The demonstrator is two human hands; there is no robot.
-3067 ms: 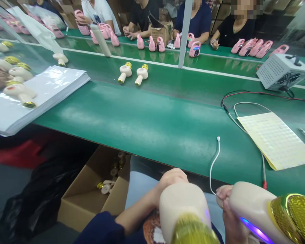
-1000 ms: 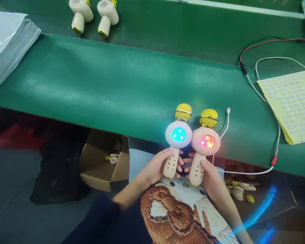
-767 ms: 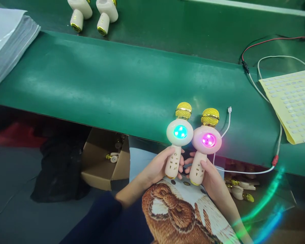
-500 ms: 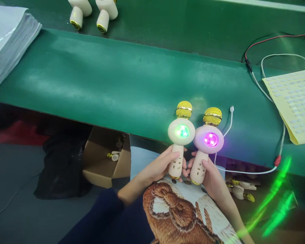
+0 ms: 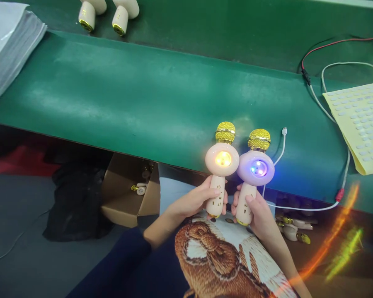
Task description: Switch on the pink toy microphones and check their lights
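Observation:
My left hand (image 5: pixel 192 203) is wrapped round the handle of a cream toy microphone (image 5: pixel 221 159) with a gold mesh head; its round middle glows orange. My right hand (image 5: pixel 257 213) grips the handle of a second toy microphone (image 5: pixel 256 167), which glows blue-violet. Both stand upright side by side, almost touching, just in front of the near edge of the green belt (image 5: pixel 149 95) and above my lap. My thumbs rest on the handles' button faces.
A white cable end (image 5: pixel 284 133) lies on the belt beside the right microphone. A yellow sticker sheet (image 5: pixel 360 124) is at the right, a stack of clear bags (image 5: pixel 6 45) at the left, two microphones (image 5: pixel 105 12) lying at the far side. Cardboard boxes (image 5: pixel 124 198) of microphones sit below the belt.
The lights changed colour: the left one from blue through green to orange, the right from red through magenta to blue-violet. Both hands keep their grip, hardly moving.

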